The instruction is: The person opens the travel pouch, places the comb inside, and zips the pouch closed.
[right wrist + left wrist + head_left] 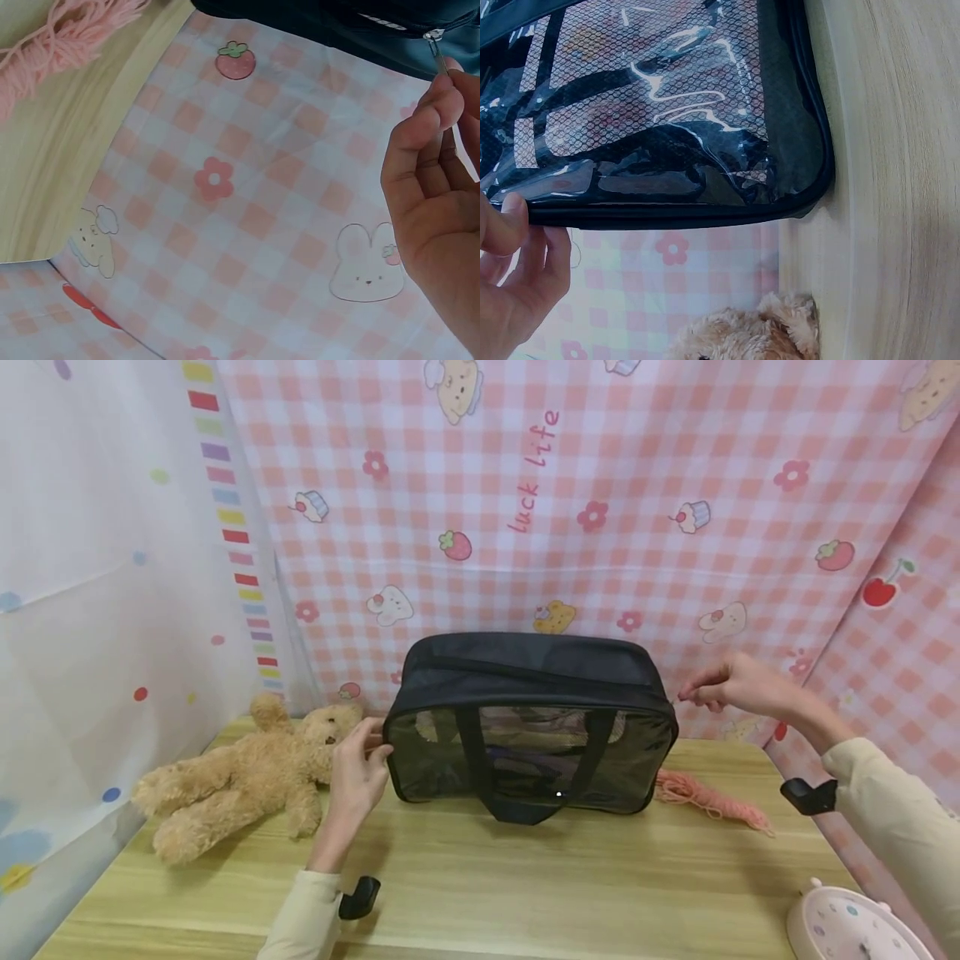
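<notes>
A black bag (525,689) with a see-through front panel and two dark handles stands upright on the wooden table. At its left edge my left hand (360,768) pinches the black piping between thumb and fingers, seen closely in the left wrist view, where the clear panel (652,97) shows mesh behind it. My right hand (738,683) is at the bag's upper right end. In the right wrist view, its thumb and fingers pinch the metal zipper pull (439,56), which hangs from the slider on the bag's top zip.
A tan teddy bear (258,772) lies left of the bag. Pink yarn (712,802) rests by its right bottom corner. A pale pink alarm clock (855,931) sits at the near right corner. Checked pink cloth (600,585) hangs behind the table.
</notes>
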A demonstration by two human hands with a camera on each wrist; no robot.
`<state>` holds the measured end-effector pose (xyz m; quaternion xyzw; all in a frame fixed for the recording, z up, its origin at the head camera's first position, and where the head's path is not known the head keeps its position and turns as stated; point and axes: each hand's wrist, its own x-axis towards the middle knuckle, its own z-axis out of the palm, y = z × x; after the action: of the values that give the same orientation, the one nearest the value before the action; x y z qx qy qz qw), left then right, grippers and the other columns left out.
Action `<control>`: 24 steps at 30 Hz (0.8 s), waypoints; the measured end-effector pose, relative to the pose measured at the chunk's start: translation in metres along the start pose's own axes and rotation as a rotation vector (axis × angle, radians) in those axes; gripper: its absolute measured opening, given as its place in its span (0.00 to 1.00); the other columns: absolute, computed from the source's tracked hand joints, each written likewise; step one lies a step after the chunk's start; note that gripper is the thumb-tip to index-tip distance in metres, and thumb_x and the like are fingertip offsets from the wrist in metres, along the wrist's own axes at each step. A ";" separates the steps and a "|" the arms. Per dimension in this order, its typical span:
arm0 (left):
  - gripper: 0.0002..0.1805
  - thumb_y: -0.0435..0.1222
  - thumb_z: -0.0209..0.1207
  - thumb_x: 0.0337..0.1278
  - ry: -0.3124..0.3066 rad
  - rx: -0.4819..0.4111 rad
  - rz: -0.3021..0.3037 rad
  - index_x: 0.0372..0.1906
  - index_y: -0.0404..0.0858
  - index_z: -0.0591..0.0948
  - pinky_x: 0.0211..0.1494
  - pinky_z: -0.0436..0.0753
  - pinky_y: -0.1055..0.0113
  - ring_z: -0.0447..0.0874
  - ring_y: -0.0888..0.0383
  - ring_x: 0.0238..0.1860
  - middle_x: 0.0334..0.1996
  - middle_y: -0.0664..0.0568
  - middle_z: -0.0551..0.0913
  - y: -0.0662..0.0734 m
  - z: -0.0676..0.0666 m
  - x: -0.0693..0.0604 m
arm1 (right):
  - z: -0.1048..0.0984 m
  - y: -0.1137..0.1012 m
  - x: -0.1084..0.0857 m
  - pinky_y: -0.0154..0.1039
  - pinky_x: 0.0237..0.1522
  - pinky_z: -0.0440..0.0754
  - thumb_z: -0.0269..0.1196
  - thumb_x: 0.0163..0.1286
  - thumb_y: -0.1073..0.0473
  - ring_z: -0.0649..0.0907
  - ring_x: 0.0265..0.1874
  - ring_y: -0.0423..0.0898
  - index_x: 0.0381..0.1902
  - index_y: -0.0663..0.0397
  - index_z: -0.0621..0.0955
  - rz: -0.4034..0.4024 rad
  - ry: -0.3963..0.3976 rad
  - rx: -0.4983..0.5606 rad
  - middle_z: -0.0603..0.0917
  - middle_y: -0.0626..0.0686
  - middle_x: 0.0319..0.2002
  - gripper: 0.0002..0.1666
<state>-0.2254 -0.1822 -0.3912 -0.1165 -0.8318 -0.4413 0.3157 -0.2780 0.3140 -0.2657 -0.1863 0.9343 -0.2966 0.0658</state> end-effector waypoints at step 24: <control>0.14 0.18 0.59 0.52 0.010 -0.008 -0.005 0.42 0.34 0.81 0.40 0.83 0.51 0.84 0.42 0.38 0.37 0.39 0.82 0.001 0.000 -0.002 | 0.056 0.045 0.007 0.36 0.25 0.77 0.56 0.67 0.71 0.76 0.21 0.44 0.33 0.66 0.82 -0.091 0.024 0.223 0.77 0.55 0.23 0.08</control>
<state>-0.2236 -0.1816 -0.3915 -0.1132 -0.8288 -0.4460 0.3184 -0.2847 0.3153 -0.3376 -0.2166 0.8868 -0.4036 0.0615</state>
